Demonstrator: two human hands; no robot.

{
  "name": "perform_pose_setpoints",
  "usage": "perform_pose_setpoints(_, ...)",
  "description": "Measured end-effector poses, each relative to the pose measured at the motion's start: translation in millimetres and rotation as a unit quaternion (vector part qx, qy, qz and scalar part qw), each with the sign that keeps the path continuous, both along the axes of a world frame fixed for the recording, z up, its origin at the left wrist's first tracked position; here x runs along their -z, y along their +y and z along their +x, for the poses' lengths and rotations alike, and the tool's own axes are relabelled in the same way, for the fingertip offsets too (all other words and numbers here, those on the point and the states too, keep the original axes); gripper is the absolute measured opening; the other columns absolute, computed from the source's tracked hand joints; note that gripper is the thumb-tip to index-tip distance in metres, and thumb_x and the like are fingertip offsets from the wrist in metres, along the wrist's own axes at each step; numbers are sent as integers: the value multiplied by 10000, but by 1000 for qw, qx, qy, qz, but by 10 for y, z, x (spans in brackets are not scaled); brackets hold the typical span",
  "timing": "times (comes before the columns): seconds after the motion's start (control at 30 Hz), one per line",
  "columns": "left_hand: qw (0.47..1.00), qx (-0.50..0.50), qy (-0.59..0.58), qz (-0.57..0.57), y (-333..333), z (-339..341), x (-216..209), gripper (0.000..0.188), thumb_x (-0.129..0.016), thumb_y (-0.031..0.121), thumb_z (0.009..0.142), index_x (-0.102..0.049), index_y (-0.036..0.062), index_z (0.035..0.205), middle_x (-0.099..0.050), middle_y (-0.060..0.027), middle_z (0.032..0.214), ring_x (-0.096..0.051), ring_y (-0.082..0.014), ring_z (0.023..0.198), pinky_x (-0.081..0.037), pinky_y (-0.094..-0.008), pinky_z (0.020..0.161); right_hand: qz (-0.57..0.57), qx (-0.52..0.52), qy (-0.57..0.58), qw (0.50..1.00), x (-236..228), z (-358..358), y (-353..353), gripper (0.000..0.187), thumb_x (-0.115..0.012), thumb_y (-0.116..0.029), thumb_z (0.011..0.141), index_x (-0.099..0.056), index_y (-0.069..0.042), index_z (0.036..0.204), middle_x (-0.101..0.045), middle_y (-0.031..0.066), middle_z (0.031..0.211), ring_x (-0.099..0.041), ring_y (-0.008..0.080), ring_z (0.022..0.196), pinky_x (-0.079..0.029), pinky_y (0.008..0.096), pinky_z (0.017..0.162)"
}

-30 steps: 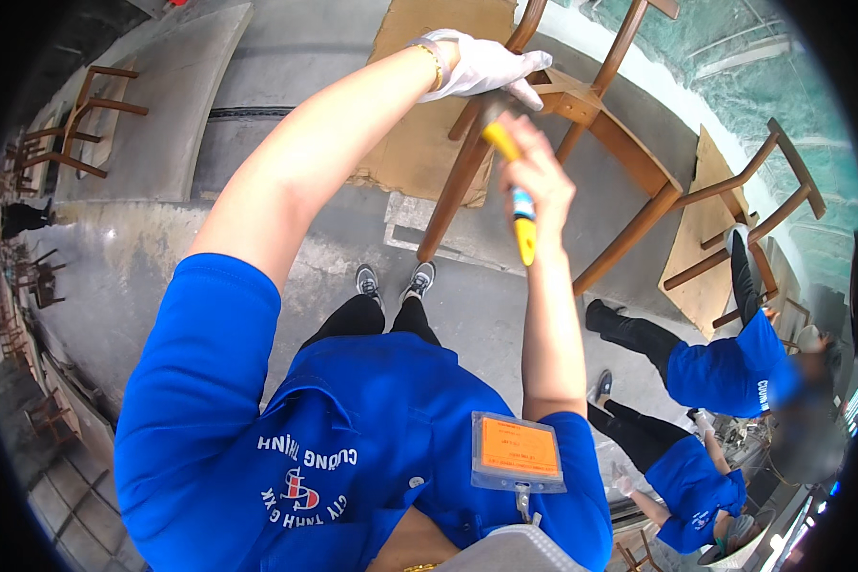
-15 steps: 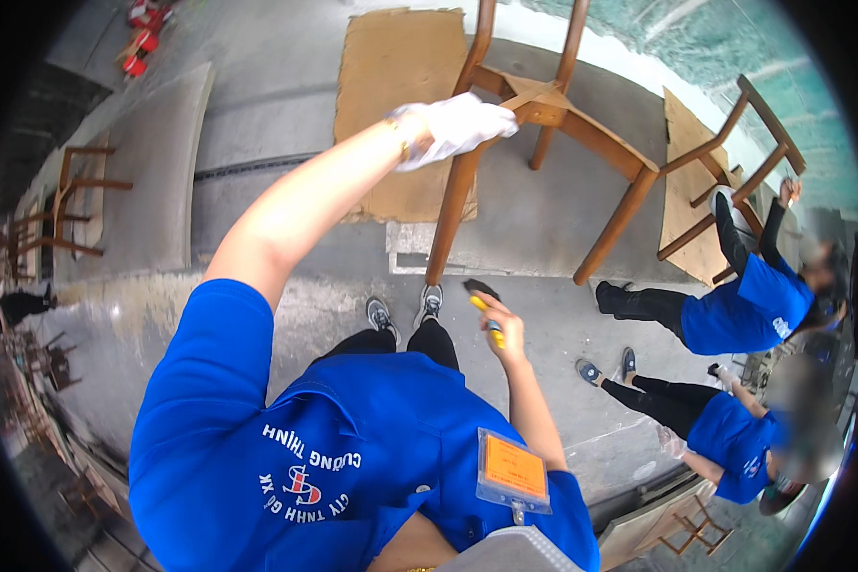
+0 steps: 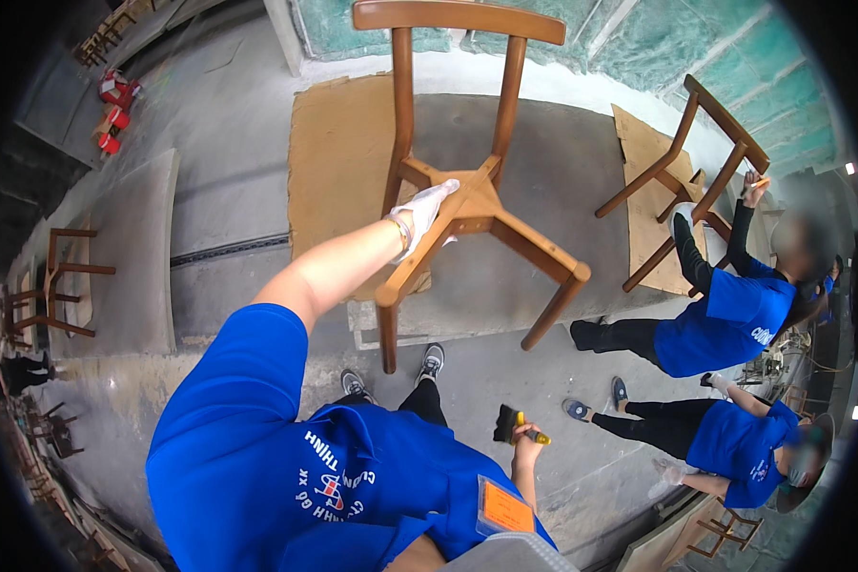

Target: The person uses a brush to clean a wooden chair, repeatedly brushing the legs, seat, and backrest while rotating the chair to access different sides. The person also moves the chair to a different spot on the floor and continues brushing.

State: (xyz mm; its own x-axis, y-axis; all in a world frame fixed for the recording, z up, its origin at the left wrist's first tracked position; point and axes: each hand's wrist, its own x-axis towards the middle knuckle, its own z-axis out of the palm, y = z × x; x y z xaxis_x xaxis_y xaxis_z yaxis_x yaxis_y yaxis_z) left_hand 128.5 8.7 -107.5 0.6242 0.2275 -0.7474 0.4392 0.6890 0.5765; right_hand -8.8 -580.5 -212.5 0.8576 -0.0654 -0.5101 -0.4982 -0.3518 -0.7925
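A brown wooden chair frame (image 3: 472, 202), with a backrest and X-shaped seat rails but no seat panel, stands in front of me. My left hand (image 3: 426, 214), in a white glove, is closed around one of its seat rails, the thumb lying near where the rails cross. Lower right of the chair, my bare right hand (image 3: 526, 446) grips a paint brush (image 3: 511, 425) with dark bristles and a yellow-and-black handle. The brush is held apart from the chair, its bristles toward the left.
Under the chair are a grey platform (image 3: 562, 133) and a cardboard sheet (image 3: 334, 153). To the right, a co-worker (image 3: 725, 310) handles another chair frame (image 3: 677, 172); a second co-worker (image 3: 734, 443) stands nearer. More chair frames (image 3: 67, 276) stand at far left.
The chair has turned and tipped, so its seat rails and full backrest now show. My left hand has shifted left and down along with it. The brush has moved lower and to the right.
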Motion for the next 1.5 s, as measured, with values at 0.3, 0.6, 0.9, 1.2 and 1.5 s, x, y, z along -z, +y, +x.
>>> perform_pose_setpoints(0.3, 985, -141, 9, 102, -459, 257, 269, 782, -727, 529, 988, -527, 104, 1614, -358, -152, 1763, -283, -283, 1636, -205, -425, 1319, -76, -55, -22, 995, 140, 710, -560, 266, -575, 243, 756, -651, -11, 728, -758, 199, 1266, -708, 263, 1102, -543, 385, 1008)
perform_pose_setpoints(0.6, 883, -467, 23, 40, -1009, 579, 270, 548, -828, 455, 920, -769, -6, 1212, -702, -71, 1124, -624, -197, 990, -499, -340, 967, -136, -123, -27, 983, 242, 1219, -579, 233, -600, 213, 759, -677, -5, 730, -790, 217, 1191, -739, 283, 1146, -551, 386, 1015)
perform_pose_setpoints(0.9, 824, -481, -204, -221, -1652, 800, 521, 431, -758, 357, 1028, -633, 105, 1353, -696, -58, 1318, -677, -254, 1221, -558, -446, 1105, -93, -108, -25, 989, 173, 1294, -577, 270, -525, 236, 769, -673, 12, 740, -781, 226, 1208, -739, 278, 1147, -555, 376, 1025)
perform_pose_setpoints(1.2, 707, -557, -228, -371, -2024, 918, 523, 473, -783, 371, 1012, -605, 144, 1387, -652, -63, 1348, -644, -239, 1241, -563, -429, 1094, -61, -22, -40, 997, 110, 926, -1252, 238, -539, 224, 841, -673, 29, 861, -772, 175, 1177, -706, 216, 1006, -581, 361, 932)
perform_pose_setpoints(1.5, 747, -552, -223, -296, -2184, 901, 507, 419, -761, 329, 1033, -633, 135, 1382, -693, -43, 1312, -666, -236, 1224, -567, -424, 1092, -12, 54, -169, 984, -756, 1134, -986, 178, -603, 128, 855, -605, -49, 841, -714, 168, 1311, -646, 183, 951, -517, 335, 890)
